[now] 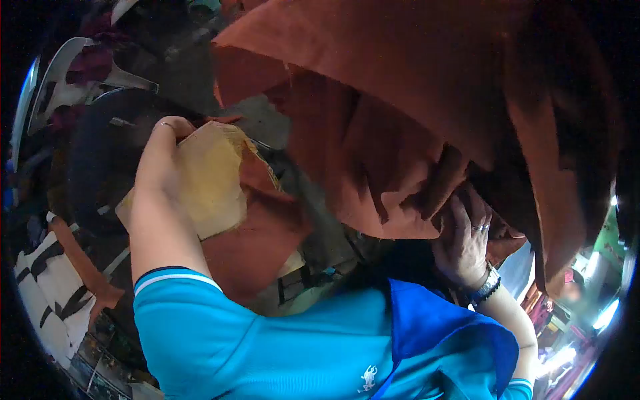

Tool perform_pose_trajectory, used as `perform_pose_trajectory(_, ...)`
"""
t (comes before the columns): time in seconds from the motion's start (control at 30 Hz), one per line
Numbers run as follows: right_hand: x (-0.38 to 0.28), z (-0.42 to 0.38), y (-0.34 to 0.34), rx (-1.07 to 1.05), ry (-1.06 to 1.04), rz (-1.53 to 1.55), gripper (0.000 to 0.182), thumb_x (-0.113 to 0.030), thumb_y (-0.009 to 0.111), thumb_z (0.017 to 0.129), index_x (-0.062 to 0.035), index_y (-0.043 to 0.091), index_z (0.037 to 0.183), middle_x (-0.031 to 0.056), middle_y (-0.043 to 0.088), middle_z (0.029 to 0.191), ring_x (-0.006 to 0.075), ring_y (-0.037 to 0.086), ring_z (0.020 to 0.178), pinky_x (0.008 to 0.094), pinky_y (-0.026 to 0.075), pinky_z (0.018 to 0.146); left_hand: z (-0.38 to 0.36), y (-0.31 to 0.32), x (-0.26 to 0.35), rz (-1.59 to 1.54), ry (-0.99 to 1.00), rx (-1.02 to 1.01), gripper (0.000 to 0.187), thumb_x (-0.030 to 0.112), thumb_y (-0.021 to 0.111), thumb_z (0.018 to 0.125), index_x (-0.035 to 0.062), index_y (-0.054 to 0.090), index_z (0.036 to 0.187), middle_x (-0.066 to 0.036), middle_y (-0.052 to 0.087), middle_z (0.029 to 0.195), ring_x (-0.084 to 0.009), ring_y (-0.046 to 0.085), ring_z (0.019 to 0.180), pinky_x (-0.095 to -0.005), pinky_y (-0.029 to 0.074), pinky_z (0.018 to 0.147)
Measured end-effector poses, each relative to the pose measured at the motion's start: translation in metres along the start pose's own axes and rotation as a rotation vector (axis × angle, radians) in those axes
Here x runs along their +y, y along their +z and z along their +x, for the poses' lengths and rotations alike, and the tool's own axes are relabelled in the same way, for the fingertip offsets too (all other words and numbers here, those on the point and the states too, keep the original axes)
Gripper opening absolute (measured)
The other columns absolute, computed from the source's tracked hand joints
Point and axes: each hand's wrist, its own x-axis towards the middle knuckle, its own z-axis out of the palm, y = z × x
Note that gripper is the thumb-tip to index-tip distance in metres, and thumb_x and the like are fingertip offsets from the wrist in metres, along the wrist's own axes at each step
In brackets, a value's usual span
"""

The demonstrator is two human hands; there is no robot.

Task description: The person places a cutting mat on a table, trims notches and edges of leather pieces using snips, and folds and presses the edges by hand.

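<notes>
My left hand (179, 127) is closed at the upper edge of a stiff yellowish card (210, 183), its fingertips partly hidden. The card hangs beneath my forearm, with reddish-brown cloth (257, 250) behind and below it. On the right, my right hand (463, 233) grips the lower folds of a large reddish-brown cloth (380, 60). Its fingers bend into the fabric, so the tips are hard to see. That cloth spreads across the upper right in loose folds, with raw edges.
At the upper left stands a pale plastic chair (60, 73) with dark red cloth on it. White and black pieces (50, 293) lie at the lower left beside a brown strip (83, 260). Another person (570, 290) appears blurred at the far right, near bright lights.
</notes>
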Motion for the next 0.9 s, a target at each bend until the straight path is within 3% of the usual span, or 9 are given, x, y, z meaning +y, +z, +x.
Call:
perform_pose_trajectory(0.3, -0.005, 0.005, -0.001, -0.116, 0.097, -0.063, 0.062, -0.003, 0.069, 0.073, -0.0106, 0.053, 0.132, 0.0240, 0.036, 0.144, 0.0427, 0.035, 0.129, 0.0537, 0.029, 0.107, 0.034, -0.005, -0.010, 0.072, 0.030, -0.014, 0.039, 0.020, 0.070, 0.083, 0.0078, 0.068, 0.119, -0.002, 0.074, 0.094, -0.0163, 0.066, 0.072, -0.0319, 0.054, 0.069)
perform_pose_trajectory(0.4, 0.000, -0.003, 0.007, -0.026, 0.069, 0.005, 0.061, -0.003, 0.068, 0.074, -0.0108, 0.053, 0.132, 0.0232, 0.037, 0.144, 0.0423, 0.035, 0.129, 0.0554, 0.029, 0.105, 0.040, -0.004, -0.014, 0.082, 0.041, -0.017, 0.037, 0.018, 0.070, 0.083, 0.0074, 0.069, 0.118, -0.002, 0.074, 0.094, -0.0162, 0.066, 0.072, -0.0318, 0.054, 0.069)
perform_pose_trajectory(0.5, 0.000, 0.003, -0.003, -0.254, -0.011, -0.179, 0.060, -0.002, 0.067, 0.075, -0.0079, 0.052, 0.132, 0.0245, 0.037, 0.143, 0.0429, 0.036, 0.128, 0.0556, 0.030, 0.104, 0.046, -0.007, -0.015, 0.087, 0.054, -0.018, 0.035, 0.017, 0.070, 0.083, 0.0070, 0.069, 0.117, -0.002, 0.074, 0.094, -0.0161, 0.066, 0.072, -0.0316, 0.054, 0.069)
perform_pose_trajectory(0.6, 0.009, -0.011, 0.005, -0.126, -0.063, -0.148, 0.061, -0.001, 0.065, 0.076, -0.0047, 0.049, 0.134, 0.0275, 0.037, 0.142, 0.0444, 0.036, 0.128, 0.0558, 0.032, 0.102, 0.051, -0.007, -0.014, 0.107, 0.069, -0.014, 0.034, 0.015, 0.069, 0.083, 0.0066, 0.070, 0.115, -0.002, 0.074, 0.093, -0.0160, 0.066, 0.072, -0.0315, 0.053, 0.068)
perform_pose_trajectory(0.73, 0.010, -0.016, 0.011, -0.018, 0.020, -0.030, 0.062, -0.001, 0.063, 0.079, -0.0042, 0.043, 0.138, 0.0300, 0.037, 0.141, 0.0466, 0.038, 0.127, 0.0570, 0.035, 0.102, 0.054, -0.015, -0.021, 0.112, 0.104, 0.010, 0.031, 0.013, 0.069, 0.083, 0.0060, 0.071, 0.114, -0.002, 0.074, 0.093, -0.0159, 0.066, 0.072, -0.0313, 0.053, 0.068)
perform_pose_trajectory(0.9, 0.006, -0.008, 0.007, 0.005, 0.013, -0.045, 0.060, -0.002, 0.061, 0.083, -0.0051, 0.040, 0.140, 0.0304, 0.036, 0.142, 0.0480, 0.039, 0.128, 0.0581, 0.033, 0.106, 0.060, -0.039, -0.048, 0.104, 0.289, 0.082, 0.029, 0.011, 0.069, 0.083, 0.0054, 0.071, 0.111, -0.003, 0.074, 0.092, -0.0157, 0.066, 0.072, -0.0310, 0.052, 0.068)
